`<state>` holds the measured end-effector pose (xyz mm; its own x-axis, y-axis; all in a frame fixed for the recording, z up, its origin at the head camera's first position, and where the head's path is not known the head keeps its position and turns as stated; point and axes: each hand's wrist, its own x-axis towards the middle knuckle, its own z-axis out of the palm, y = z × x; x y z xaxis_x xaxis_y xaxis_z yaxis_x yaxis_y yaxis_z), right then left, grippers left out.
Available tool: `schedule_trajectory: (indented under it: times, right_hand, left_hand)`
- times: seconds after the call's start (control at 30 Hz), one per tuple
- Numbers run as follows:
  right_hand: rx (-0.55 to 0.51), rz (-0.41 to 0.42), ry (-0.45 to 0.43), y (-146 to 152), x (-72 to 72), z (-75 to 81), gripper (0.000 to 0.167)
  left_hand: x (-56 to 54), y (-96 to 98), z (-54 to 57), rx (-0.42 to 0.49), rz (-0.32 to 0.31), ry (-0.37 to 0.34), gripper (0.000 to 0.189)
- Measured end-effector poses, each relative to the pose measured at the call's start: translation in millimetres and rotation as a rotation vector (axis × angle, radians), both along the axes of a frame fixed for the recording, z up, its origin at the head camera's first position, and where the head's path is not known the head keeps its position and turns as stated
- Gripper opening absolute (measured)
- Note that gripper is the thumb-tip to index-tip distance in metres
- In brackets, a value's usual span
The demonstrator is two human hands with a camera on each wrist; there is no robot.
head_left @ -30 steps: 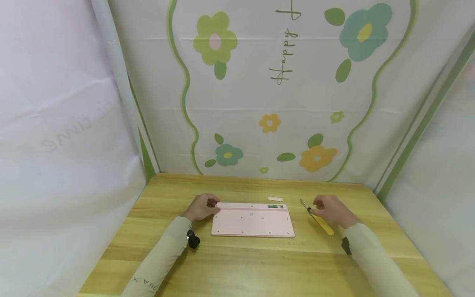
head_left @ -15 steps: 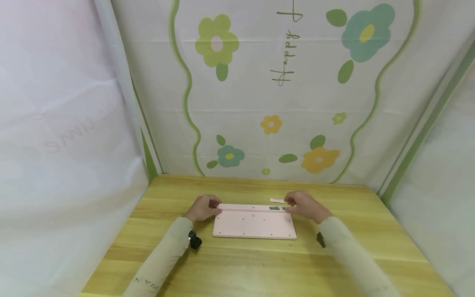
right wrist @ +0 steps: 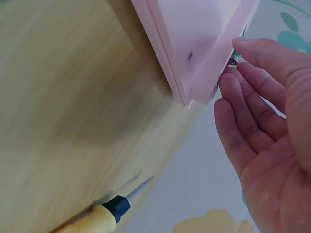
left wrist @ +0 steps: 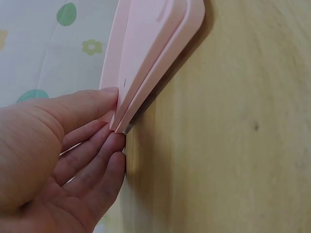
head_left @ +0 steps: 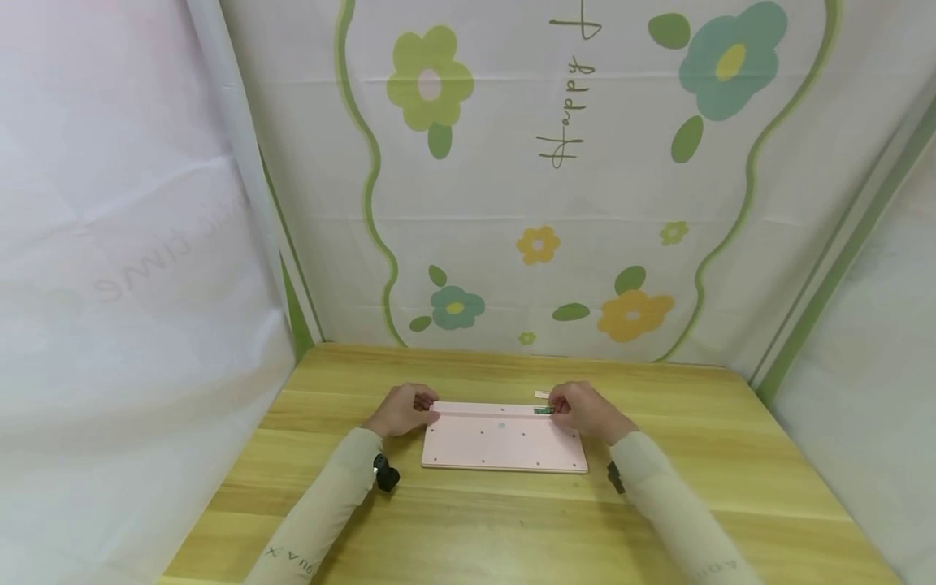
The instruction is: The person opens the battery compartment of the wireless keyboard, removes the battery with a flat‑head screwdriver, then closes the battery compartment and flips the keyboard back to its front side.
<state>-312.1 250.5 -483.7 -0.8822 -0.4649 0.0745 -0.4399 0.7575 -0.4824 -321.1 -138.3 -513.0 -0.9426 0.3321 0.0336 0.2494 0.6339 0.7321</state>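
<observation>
A pink keyboard (head_left: pixel 504 447) lies face down on the wooden table, its raised ridge at the far side. In the ridge's right part is an uncovered battery compartment with a green battery (head_left: pixel 543 410). My left hand (head_left: pixel 400 410) grips the keyboard's far left corner; the left wrist view shows the thumb on top and fingers (left wrist: pixel 107 170) at the edge and underneath. At the compartment, my right hand (head_left: pixel 585 410) pinches the battery's end (right wrist: pixel 234 60) between thumb and fingers. Its fingertips partly hide the battery. Behind the right hand lies a small pale pink cover (head_left: pixel 541 395).
A yellow-handled screwdriver (right wrist: pixel 104 216) lies on the table near the right hand; the head view has it hidden behind the right arm. White flower-printed cloth (head_left: pixel 497 187) stands at the table's back edge, with more cloth at both sides.
My right hand has moved left from beside the screwdriver to the battery compartment, now covering its right part. The left hand keeps its grip on the keyboard's corner.
</observation>
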Motion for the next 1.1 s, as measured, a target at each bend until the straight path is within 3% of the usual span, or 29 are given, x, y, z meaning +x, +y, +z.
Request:
schedule_trajectory:
  times: [0.33,0.57,0.7,0.9,1.1]
  right_hand:
    - [-0.056,-0.11,-0.077,-4.1,-0.8,-2.7,0.007]
    - [-0.039,-0.068,-0.101,-4.9,-5.8,3.4,0.006]
    - [0.007,-0.02,-0.11,-7.1,-8.3,12.1,0.005]
    - [0.169,0.011,-0.096,-10.9,-11.6,36.6,0.012]
    - [0.191,0.045,-0.045,-23.7,-21.8,55.0,0.022]
  left_hand:
    - [1.2,4.6,3.4,-0.023,0.002,-0.004,0.027]
    - [1.1,2.7,1.8,-0.018,0.016,0.0,0.027]
    - [1.1,1.7,0.1,-0.014,0.009,0.005,0.027]
    - [1.2,2.2,-0.1,-0.014,0.001,0.006,0.027]
    - [1.8,1.6,1.7,-0.021,-0.004,0.013,0.027]
